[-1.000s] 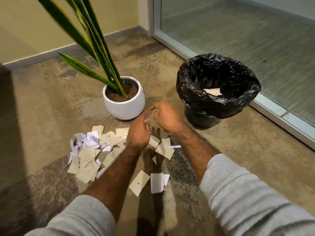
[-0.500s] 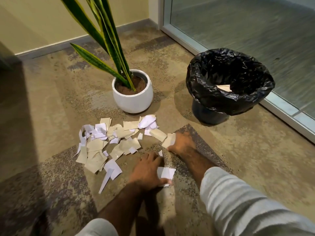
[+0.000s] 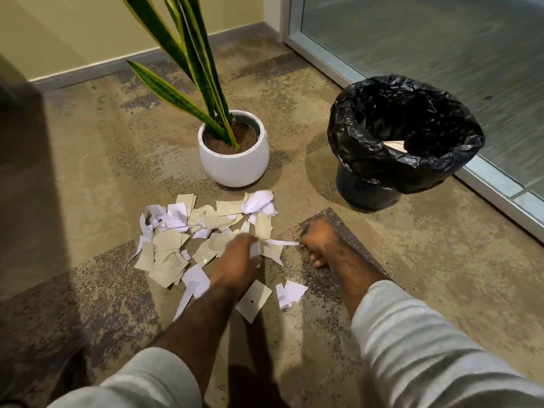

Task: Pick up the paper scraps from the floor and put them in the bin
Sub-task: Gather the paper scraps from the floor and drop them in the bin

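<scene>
Floor: mottled tan and grey carpet (image 3: 88,172) that everything here rests on.
Glass wall: frosted grey glass panel in a pale metal frame (image 3: 426,39) running along the right side.
Bin: round dark bin lined with a crinkled black plastic bag (image 3: 353,136), standing just beside the glass frame and well apart from the pile. One pale sheet of paper (image 3: 396,145) lies inside.
Plant: tall green, yellow-edged leaves (image 3: 188,54) rising from a round white ceramic pot (image 3: 232,166), left of the bin and just behind the pile.
Task's thing: white and beige torn paper scraps (image 3: 170,242), heaped on the carpet in front of the pot. A beige square scrap (image 3: 253,295) and a few small white pieces (image 3: 290,293) lie apart, nearer the person.
Left hand (image 3: 235,260): blurred, down on the pile's right edge, fingers curled around a white scrap.
Right hand (image 3: 319,241): curled, knuckles on the carpet right of the pile. A thin white paper strip (image 3: 279,242) reaches it, but I cannot tell whether the fingers pinch it.
Sleeves: light grey, pushed up both forearms (image 3: 426,348).
</scene>
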`<action>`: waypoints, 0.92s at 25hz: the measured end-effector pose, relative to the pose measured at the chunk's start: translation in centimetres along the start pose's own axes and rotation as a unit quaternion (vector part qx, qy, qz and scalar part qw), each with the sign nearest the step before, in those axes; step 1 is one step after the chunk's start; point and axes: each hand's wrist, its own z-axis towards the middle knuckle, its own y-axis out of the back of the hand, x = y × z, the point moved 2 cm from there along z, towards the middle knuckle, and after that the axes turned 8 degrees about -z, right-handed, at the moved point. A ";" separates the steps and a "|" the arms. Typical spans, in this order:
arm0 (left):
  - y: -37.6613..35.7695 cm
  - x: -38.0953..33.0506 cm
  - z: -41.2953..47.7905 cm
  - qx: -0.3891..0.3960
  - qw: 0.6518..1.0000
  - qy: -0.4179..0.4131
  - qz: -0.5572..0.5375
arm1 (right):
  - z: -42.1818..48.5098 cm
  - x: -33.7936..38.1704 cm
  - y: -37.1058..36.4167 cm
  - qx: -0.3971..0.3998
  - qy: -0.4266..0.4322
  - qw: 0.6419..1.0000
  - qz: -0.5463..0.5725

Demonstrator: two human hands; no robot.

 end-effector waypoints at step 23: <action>-0.9 1.8 -3.9 -0.105 0.988 0.012 0.111 | -1.9 2.1 -6.7 -0.127 0.069 0.981 -0.131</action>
